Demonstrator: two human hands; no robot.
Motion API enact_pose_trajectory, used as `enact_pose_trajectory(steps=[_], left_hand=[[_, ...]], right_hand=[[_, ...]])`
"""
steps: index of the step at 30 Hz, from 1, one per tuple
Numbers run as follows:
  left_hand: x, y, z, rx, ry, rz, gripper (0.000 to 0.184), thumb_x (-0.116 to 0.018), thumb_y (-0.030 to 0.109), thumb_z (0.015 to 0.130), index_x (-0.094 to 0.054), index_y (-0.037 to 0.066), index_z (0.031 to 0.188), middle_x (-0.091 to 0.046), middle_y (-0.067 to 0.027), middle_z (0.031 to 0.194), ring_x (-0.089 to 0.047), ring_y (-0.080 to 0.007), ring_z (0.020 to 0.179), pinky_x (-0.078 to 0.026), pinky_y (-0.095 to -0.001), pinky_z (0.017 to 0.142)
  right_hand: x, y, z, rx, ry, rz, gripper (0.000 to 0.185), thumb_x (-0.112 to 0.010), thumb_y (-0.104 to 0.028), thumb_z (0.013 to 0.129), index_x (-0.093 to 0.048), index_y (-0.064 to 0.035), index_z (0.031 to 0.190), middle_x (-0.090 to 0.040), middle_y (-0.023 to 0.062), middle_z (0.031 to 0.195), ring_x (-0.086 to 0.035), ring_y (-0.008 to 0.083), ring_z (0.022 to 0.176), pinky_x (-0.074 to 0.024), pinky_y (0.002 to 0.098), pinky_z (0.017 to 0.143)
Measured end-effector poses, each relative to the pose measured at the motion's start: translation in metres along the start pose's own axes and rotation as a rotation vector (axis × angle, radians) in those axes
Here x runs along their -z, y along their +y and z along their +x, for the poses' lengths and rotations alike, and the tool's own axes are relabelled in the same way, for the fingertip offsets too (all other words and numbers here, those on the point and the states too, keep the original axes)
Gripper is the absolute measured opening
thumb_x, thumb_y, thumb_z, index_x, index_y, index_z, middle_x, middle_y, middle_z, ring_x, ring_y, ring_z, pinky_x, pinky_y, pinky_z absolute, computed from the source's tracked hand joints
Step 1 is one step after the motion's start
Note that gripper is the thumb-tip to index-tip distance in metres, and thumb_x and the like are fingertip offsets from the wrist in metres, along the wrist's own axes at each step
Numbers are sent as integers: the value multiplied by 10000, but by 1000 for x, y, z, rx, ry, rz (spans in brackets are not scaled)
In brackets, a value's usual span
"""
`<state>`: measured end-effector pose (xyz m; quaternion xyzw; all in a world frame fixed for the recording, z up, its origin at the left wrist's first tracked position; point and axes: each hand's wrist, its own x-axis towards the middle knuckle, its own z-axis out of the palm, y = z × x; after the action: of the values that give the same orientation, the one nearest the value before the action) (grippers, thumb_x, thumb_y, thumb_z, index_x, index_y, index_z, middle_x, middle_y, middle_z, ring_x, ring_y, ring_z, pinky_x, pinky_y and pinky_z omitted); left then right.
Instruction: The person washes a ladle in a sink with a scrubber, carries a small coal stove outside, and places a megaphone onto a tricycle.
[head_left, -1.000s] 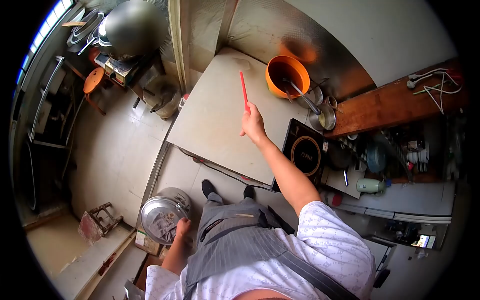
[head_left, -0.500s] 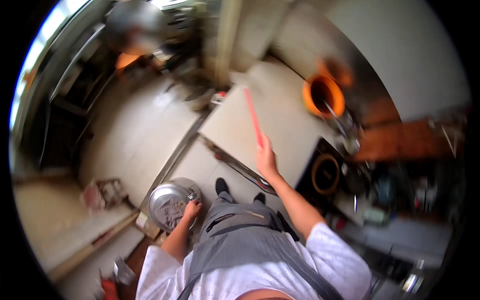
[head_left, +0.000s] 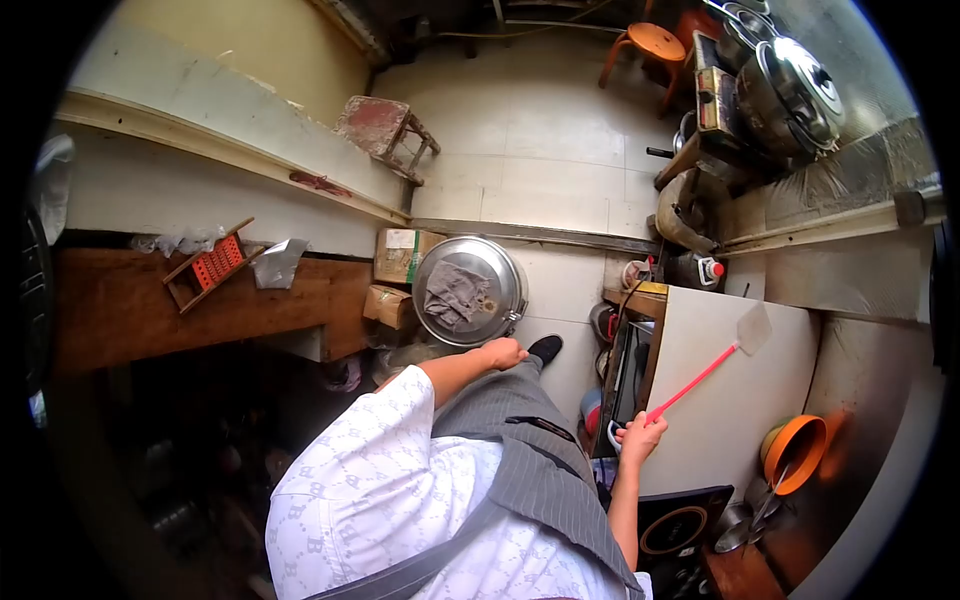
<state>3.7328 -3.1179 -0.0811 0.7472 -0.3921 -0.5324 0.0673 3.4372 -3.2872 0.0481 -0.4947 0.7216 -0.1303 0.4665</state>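
My right hand is closed round the handle end of a fly swatter. Its thin handle is pinkish red, and its pale, see-through head is over the white worktop. My left hand is a loose fist in front of my apron, with nothing visible in it. Just beyond that fist stands a large round metal pot on the floor, its lid on. A crumpled grey cloth lies on the lid, and a clasp shows at the rim near my left hand.
Cardboard boxes are left of the pot, and a worn stool stands beyond a floor sill. An orange bowl and an induction hob are at right. A wooden grater rests on the brown board at left.
My view has turned to the left. My left hand has come away from the pot's rim towards my body. The fly swatter stays in my right hand, and its head is now sharp.
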Motion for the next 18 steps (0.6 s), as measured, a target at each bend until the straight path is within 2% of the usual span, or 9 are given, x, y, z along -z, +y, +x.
enact_pose_trajectory(steps=[3,7,10,12,13,14,15,16,18], left_hand=[[0,0,0,124,-196,-72,470,-454,430,939,-690,25,918,-673,-214,944,-632,-387,945,-482,-457,840],[-4,4,-13,78,-77,-79,481,-457,443,937,-695,30,878,-682,-191,823,-657,-363,872,-493,-451,817],[-14,-11,1,60,-103,-9,460,-461,430,931,-699,40,877,-684,-170,769,-670,-346,817,-507,-448,795],[-2,-3,-5,69,-91,-5,429,-450,384,923,-703,42,865,-679,-135,687,-685,-283,684,-535,-411,735],[-12,-14,3,-8,-4,54,433,-447,379,920,-698,33,853,-680,-136,687,-684,-275,659,-536,-401,728],[-13,-19,7,9,-39,62,429,-452,377,914,-697,30,853,-680,-138,687,-686,-283,684,-529,-414,752],[0,-9,1,76,-103,31,419,-505,402,897,-680,21,906,-682,-190,837,-668,-349,832,-506,-455,784],[7,-4,-3,51,-84,72,405,-517,396,890,-680,26,911,-679,-200,877,-662,-355,861,-503,-453,791],[7,-9,5,-17,-23,145,387,-527,382,888,-671,25,933,-670,-211,925,-650,-367,896,-501,-456,792]], right_hand=[[-5,-11,5,-51,-16,-83,286,-516,-205,947,-386,2,1096,-598,145,705,-567,194,417,-461,304,349],[-2,-8,19,-44,-14,-201,297,-525,-236,943,-393,20,1015,-598,142,627,-578,211,397,-447,314,321],[-2,-13,26,-54,-7,-258,302,-528,-255,940,-422,24,984,-608,163,639,-566,211,373,-453,325,338],[1,-5,38,-52,-62,-372,343,-547,-300,920,-486,37,941,-633,209,697,-629,299,497,-512,410,483],[1,0,45,-49,-25,-329,343,-547,-300,920,-486,37,941,-633,209,697,-629,299,497,-512,410,483],[0,9,51,-3,20,-444,362,-556,-320,908,-513,39,927,-639,229,735,-642,346,600,-512,446,575],[-3,26,59,40,56,-567,382,-565,-340,896,-541,41,912,-646,249,773,-655,393,704,-511,482,668],[-7,55,75,172,107,-599,359,-531,-321,930,-517,31,863,-619,128,574,-612,232,430,-507,358,433],[-6,53,77,221,145,-636,368,-530,-333,927,-535,28,858,-624,130,577,-615,235,432,-514,365,460]])
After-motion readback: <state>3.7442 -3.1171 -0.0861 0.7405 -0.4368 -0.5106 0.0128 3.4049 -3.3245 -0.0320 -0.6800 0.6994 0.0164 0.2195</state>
